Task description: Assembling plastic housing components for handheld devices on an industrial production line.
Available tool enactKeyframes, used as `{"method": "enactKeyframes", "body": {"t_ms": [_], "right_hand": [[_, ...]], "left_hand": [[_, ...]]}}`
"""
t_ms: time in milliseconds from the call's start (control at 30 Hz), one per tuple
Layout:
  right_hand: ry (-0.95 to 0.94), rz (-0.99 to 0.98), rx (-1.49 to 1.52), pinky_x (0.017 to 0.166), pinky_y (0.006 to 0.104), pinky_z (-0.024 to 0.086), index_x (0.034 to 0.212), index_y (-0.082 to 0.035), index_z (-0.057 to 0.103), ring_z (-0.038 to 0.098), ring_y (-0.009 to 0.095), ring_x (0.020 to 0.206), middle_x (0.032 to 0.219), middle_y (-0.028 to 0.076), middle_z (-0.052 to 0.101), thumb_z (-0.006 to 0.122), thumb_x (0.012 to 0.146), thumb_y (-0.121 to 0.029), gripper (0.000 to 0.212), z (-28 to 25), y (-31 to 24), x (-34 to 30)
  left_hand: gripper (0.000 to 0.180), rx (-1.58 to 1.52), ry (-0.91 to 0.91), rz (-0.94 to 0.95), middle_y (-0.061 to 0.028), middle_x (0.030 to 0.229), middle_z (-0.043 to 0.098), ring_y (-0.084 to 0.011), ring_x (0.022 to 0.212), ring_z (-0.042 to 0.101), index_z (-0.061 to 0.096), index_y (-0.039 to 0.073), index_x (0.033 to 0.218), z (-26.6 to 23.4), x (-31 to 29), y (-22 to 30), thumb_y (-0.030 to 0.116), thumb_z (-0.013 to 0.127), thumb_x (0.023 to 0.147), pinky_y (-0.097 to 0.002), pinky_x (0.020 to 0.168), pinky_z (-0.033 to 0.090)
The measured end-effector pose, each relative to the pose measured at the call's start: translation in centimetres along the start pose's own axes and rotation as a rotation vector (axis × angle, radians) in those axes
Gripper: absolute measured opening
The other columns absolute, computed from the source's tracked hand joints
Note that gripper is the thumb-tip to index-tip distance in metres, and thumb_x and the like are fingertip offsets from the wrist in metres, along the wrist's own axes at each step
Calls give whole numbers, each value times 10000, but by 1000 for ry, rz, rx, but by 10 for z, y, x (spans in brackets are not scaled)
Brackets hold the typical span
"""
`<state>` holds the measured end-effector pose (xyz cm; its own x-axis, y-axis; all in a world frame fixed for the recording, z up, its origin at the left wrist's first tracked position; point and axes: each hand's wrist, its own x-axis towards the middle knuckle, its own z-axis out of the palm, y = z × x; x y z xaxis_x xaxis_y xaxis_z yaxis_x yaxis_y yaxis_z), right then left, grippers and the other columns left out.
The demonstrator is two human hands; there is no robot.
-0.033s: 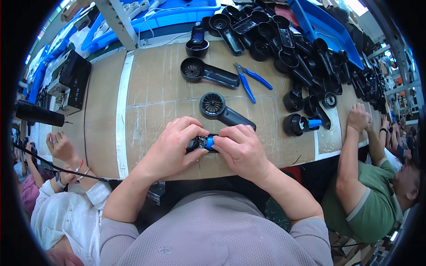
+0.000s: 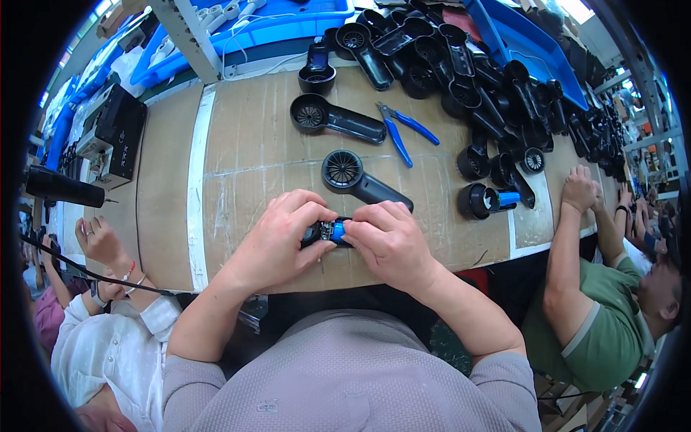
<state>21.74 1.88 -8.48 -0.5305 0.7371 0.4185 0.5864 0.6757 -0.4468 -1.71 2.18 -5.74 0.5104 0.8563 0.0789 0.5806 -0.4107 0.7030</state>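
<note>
Close to the table's near edge, both hands grip a small black fan housing with a blue battery (image 2: 337, 231) and a little circuit board inside. My left hand (image 2: 286, 234) is closed round its left end, thumb and fingers by the circuit board. From the right, my right hand (image 2: 389, 241) pinches the housing at the battery, hiding that end. Just beyond my hands lies a black handheld fan (image 2: 367, 189) with a round grille. Farther off are an open black fan shell (image 2: 345, 122) and blue-handled side cutters (image 2: 400, 135) with their handles apart.
A heap of black fan shells (image 2: 461, 93) fills the far right, before a blue bin (image 2: 533, 57). A fan shell with a blue battery (image 2: 507, 199) lies at right. Left stand a black box (image 2: 119, 137) and an electric screwdriver (image 2: 65, 186). People sit on both sides.
</note>
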Motion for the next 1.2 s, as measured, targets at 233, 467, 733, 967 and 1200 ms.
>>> {"method": "enactKeyframes", "body": {"t_ms": [233,467,733,967,1200], "right_hand": [[4,-61,-5,830,325,500,1023,-94,758,618,202,890,1059,52,682,744,927,-125,102,-2,5,-2],[7,-128,22,814,321,500,1000,-82,727,609,200,865,1034,52,672,726,918,-114,88,-5,5,-3],[-60,23,-2,818,319,508,1007,-77,759,626,193,856,983,41,697,765,914,-123,105,-6,-6,4],[55,-49,40,849,315,493,1040,-100,759,626,204,912,1018,47,692,758,919,-175,143,-3,11,-4],[231,241,74,907,356,532,1192,-74,737,656,251,979,1115,63,706,807,873,-180,343,-25,34,-4]], "left_hand": [[360,-11,-3,6,-98,1237,631,-277,1173,608,696,70,1193,0,-1,-1,111,818,857,-390,1063,470],[385,14,29,57,-107,1230,642,-284,1137,617,684,66,1174,2,-3,-2,66,828,817,-379,1016,497],[388,39,36,5,-104,1222,644,-275,1130,619,684,65,1178,3,-1,1,78,830,819,-379,1024,491],[392,23,43,-10,-105,1231,646,-275,1141,621,688,62,1182,4,-1,2,82,831,818,-387,1039,486],[345,47,58,-18,-90,1228,640,-265,1177,614,711,79,1182,6,-5,3,113,820,856,-394,1077,469]]}}
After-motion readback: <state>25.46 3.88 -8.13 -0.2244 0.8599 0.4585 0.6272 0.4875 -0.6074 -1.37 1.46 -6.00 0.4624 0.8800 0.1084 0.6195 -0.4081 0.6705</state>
